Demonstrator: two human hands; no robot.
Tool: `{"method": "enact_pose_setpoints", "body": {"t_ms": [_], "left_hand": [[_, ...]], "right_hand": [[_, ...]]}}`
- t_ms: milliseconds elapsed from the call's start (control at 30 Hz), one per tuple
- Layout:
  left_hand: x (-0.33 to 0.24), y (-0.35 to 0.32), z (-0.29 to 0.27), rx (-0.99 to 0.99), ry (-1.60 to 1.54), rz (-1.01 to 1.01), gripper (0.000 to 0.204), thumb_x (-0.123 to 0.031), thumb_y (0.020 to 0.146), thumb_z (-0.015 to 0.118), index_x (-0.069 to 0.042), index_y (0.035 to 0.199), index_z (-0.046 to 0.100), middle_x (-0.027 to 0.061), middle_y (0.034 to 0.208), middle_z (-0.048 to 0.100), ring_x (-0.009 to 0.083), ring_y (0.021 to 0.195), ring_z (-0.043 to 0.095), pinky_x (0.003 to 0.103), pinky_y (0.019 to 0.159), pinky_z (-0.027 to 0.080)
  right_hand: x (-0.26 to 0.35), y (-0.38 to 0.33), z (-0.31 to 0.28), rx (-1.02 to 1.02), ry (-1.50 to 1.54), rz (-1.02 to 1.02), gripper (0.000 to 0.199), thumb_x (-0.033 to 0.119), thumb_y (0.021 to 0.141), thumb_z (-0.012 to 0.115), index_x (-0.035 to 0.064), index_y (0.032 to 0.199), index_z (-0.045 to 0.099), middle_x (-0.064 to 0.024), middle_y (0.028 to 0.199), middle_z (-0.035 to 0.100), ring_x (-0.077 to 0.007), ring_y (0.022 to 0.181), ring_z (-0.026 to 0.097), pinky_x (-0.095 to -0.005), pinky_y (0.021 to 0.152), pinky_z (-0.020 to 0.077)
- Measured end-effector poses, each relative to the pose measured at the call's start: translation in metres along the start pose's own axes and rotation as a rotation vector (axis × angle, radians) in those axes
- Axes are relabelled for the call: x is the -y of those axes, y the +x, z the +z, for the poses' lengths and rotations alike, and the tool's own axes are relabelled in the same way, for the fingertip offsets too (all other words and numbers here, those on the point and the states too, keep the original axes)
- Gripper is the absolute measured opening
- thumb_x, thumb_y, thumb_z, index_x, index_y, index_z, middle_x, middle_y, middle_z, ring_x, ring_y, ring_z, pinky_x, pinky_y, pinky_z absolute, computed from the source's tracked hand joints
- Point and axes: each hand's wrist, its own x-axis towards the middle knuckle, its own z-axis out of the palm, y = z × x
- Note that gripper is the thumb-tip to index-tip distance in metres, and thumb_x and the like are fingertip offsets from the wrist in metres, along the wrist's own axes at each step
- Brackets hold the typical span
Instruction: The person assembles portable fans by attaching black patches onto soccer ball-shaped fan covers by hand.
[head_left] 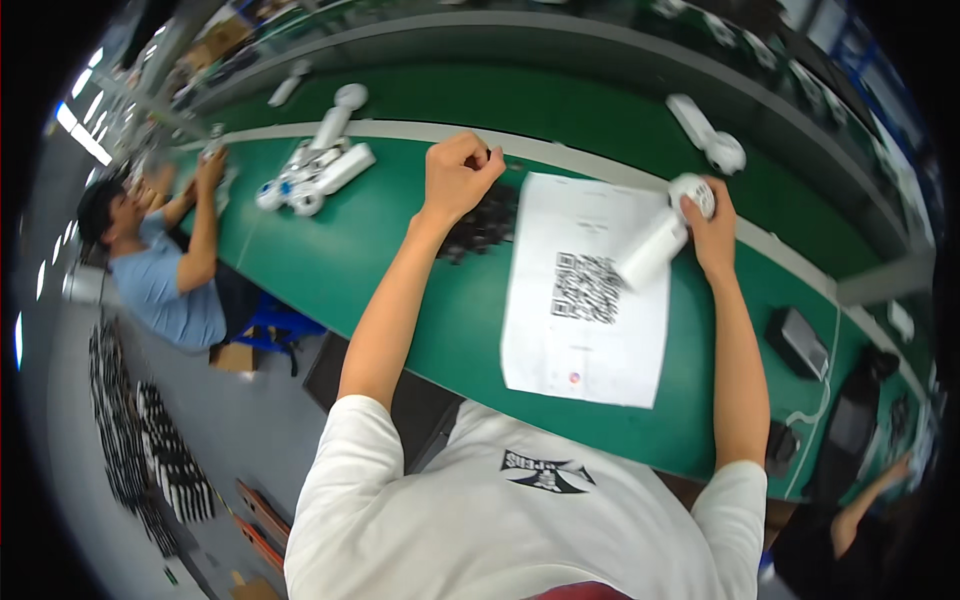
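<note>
Well — white device [652, 250] in right fingers [720, 196]

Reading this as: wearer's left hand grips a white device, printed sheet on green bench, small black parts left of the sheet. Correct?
Wrong hand: in the head view, the right hand grips the white device. The printed sheet and small black parts are as you said.
</note>
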Motion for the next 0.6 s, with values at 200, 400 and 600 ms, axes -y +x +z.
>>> {"method": "enact_pose_setpoints", "body": {"t_ms": [200,400,600], "left_hand": [[-0.057,-0.035,0.074,0.153,-0.22,0.246,0.03,0.006,0.071,0.073,-0.001,0.059,0.047,0.0066,0.076,0.062,0.0163,0.062,0.057,0.026,0.052,0.042],[-0.069,-0.057,0.08,0.395,-0.182,0.264,0.034,-0.002,0.069,0.081,-0.002,0.058,0.049,0.0061,0.071,0.058,0.0186,0.061,0.055,0.03,0.05,0.041],[-0.063,-0.057,0.082,0.43,-0.216,0.241,0.028,-0.008,0.069,0.086,-0.001,0.066,0.059,0.0058,0.071,0.061,0.0163,0.058,0.056,0.027,0.047,0.042]], "right_hand": [[0.004,0.001,-0.013,0.052,0.769,0.165,0.046,0.014,0.09,0.066,0.01,0.131,0.048,-0.0112,0.115,0.06,-0.0211,0.095,0.064,-0.0323,0.061,0.0567],[0.005,0.001,-0.023,0.088,0.796,0.249,0.047,0.01,0.088,0.069,0.005,0.13,0.048,-0.0124,0.115,0.06,-0.0207,0.095,0.065,-0.033,0.064,0.0583],[0.027,-0.002,-0.009,0.062,0.604,0.352,0.045,0.007,0.083,0.074,0.0019,0.123,0.054,-0.012,0.112,0.06,-0.02,0.097,0.063,-0.0333,0.076,0.0608]]}}
